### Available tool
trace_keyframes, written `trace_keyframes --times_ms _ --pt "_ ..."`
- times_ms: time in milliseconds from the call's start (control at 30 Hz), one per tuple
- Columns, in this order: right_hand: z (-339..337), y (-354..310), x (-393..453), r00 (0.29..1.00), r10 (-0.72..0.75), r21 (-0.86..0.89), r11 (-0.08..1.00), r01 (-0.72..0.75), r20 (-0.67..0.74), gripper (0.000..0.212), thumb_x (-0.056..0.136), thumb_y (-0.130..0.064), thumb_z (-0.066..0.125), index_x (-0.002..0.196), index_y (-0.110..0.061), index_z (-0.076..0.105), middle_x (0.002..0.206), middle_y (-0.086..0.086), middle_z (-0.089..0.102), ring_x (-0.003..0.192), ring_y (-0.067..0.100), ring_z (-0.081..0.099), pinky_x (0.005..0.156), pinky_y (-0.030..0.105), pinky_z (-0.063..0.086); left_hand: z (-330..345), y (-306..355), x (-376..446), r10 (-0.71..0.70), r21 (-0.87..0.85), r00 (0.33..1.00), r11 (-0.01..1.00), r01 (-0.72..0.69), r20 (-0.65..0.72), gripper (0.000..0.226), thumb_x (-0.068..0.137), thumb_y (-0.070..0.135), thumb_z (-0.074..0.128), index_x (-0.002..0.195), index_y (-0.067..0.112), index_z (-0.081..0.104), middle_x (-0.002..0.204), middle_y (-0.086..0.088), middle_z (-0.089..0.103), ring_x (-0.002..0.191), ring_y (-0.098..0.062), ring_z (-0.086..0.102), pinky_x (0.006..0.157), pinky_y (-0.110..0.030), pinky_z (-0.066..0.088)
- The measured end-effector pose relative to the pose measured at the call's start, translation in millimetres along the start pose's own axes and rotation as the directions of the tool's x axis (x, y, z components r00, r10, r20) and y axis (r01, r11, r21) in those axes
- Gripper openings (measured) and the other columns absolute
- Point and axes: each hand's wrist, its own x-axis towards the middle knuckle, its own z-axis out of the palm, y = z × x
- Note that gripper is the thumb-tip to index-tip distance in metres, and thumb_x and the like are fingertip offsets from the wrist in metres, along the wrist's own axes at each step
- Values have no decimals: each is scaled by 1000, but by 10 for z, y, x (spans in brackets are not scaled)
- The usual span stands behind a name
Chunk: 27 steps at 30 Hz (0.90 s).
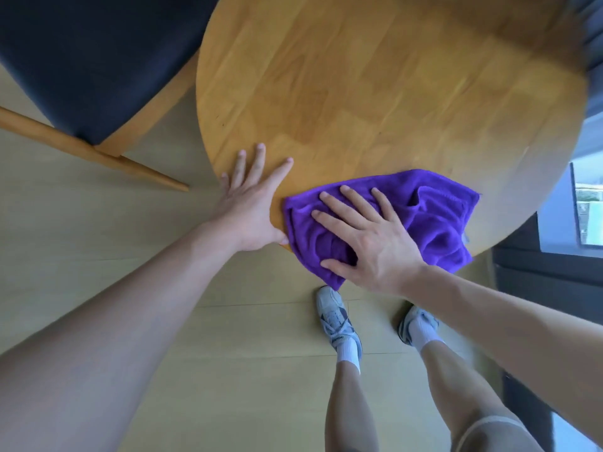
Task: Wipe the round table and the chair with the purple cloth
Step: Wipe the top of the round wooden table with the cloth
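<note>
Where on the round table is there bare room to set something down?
The round table shows bare wood across its middle and far side, beyond both hands. The near edge is crowded: the left hand rests flat there and the right hand presses the purple cloth.

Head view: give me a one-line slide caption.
Right hand presses purple cloth flat at round table edge; left hand braces beside it.

Both arms outstretched, left hand and right hand flat, fingers spread.
</note>
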Motion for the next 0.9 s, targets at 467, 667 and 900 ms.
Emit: trace_keyframes --times_ms 467,667,900 --pt "-9 146 -86 836 502 61 863 -502 -220 71 88 -55 52 153 -29 41 165 -5 31 153 26 23 123 55 13 84 478 38 -142 -76 990 987 142 6 138 65 55 93 159 51 -7 167 -10 -35 155 -42 -24 121 -72 11" --pt "-165 700 -339 969 -247 -44 968 247 9 70 81 -44 59 149 -27 50 162 -1 37 152 27 29 121 59 19 144 588 71 -123 -81 991 989 127 60 127 77 44 89 155 61 -11 163 -3 -42 153 -46 -28 118 -77 11" --pt "-184 569 -201 890 397 47 917 -397 -226 70 75 -42 59 143 -27 55 159 -5 42 150 23 32 122 54 18 119 627 33 -130 -85 990 987 134 54 142 60 60 93 155 57 -12 162 -6 -43 151 -47 -30 116 -78 6"
